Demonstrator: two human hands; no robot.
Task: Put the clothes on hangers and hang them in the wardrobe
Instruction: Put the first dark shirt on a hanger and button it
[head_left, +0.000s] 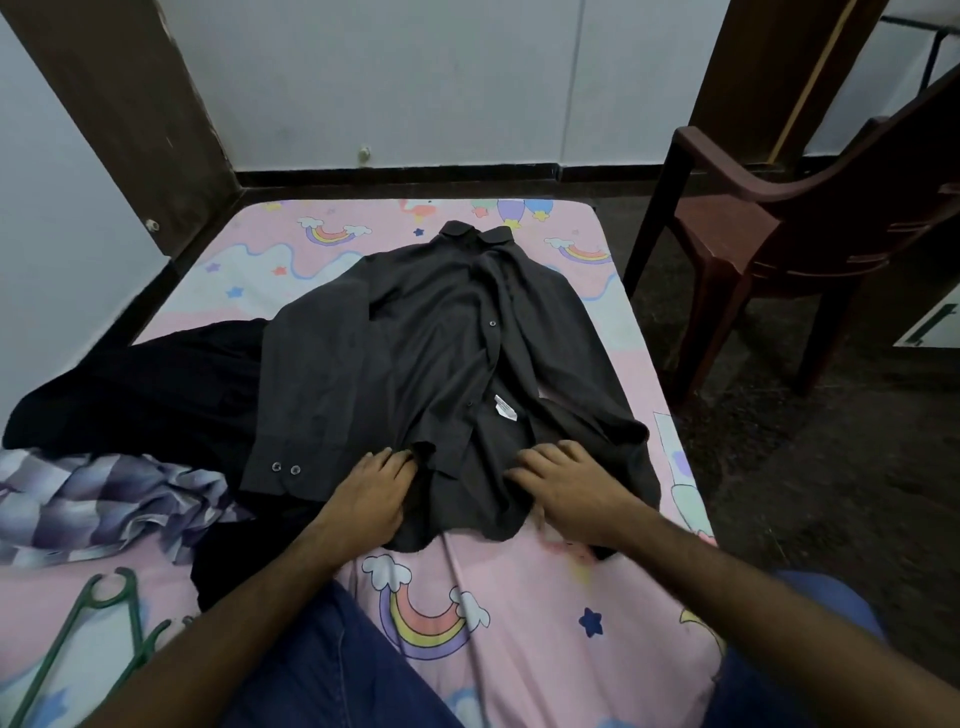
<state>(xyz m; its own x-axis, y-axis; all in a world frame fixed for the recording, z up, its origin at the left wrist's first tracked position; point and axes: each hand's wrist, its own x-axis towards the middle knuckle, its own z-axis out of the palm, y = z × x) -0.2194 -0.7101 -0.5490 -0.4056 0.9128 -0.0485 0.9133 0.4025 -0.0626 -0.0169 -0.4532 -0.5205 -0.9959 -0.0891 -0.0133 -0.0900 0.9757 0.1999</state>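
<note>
**Inspector:** Starting with the largest item: the bed (519, 649), under a pink rainbow sheet, carries everything. A dark grey shirt (415, 364) lies spread across its middle, front open, collar at the far end, hem nearest the person.

**Assistant:** And the other clothes?

**Inspector:** A black garment (156, 395) lies to the left, partly under the shirt; a checked garment (93, 499) is bunched beside it. Green hangers (98, 634) rest at the near left corner, not yet used.

**Assistant:** Hands?

**Inspector:** The left hand (371, 499) and right hand (566, 488) both lie flat on the hem, fingers spread, gripping nothing.

**Assistant:** Advice for this step?

**Inspector:** In my judgement, smooth the front panels outward, then feed a hanger in at the collar.

**Assistant:** Room?

**Inspector:** The shirt's right sleeve sits near the bed's right edge, with a brown chair (805, 218) close beyond. Bare sheet shows toward the near side.
</note>
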